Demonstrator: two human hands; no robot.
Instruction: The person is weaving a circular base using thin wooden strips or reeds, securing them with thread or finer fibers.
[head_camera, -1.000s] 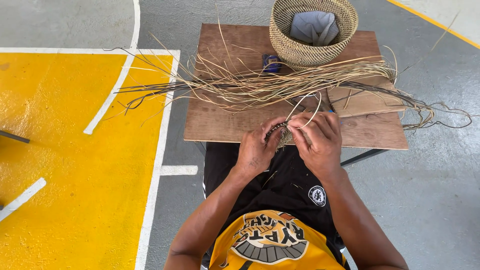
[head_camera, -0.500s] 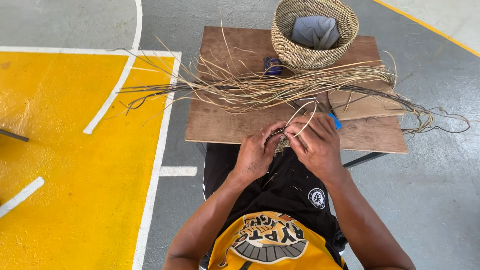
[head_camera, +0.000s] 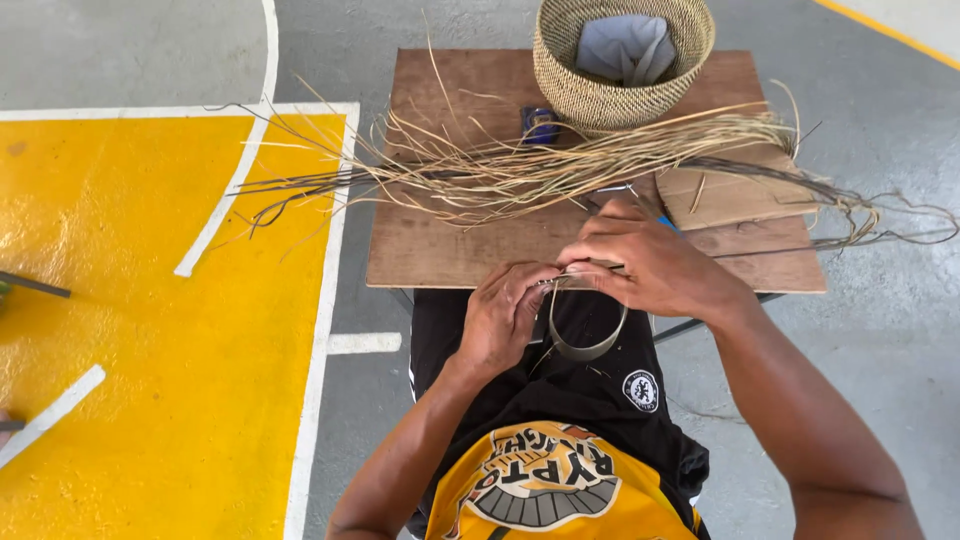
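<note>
My left hand and my right hand meet at the near edge of a wooden board, both pinching a thin pale fibre strip that hangs in a loop below them over my lap. The right hand lies partly over the board, fingers closed on the strip's upper end. A long bundle of dry straw-coloured and dark fibres lies across the board just beyond my hands. A small blue object shows beside my right hand, mostly hidden.
A round woven basket with a pale cloth inside stands at the board's far edge, a small dark blue item beside it. A cardboard piece lies at the right. Grey floor with yellow paint and white lines surrounds the board.
The strip's loop, earlier arching up above my hands, now hangs down below them. My right hand has shifted forward onto the board, and the view has tilted nearer to the hands.
</note>
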